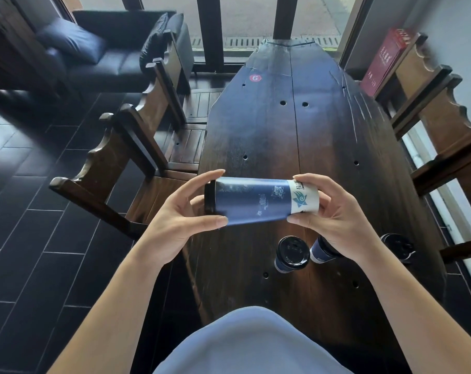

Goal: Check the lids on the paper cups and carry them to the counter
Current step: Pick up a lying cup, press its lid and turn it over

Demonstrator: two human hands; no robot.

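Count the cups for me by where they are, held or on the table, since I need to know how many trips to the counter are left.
Held sideways in the left hand and right hand: 1 held cup
Standing on the table: 3: near cup, middle cup, far-right cup
Total: 4 cups

The right wrist hides most of the middle cup (318, 253) on the desk (269, 136). Motion blur smears the rightmost cup (399, 247). The held cup's lid (209, 197) shows edge-on only.

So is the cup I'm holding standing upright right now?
No, the held cup lies sideways between the left hand and right hand, its black lid pointing left.
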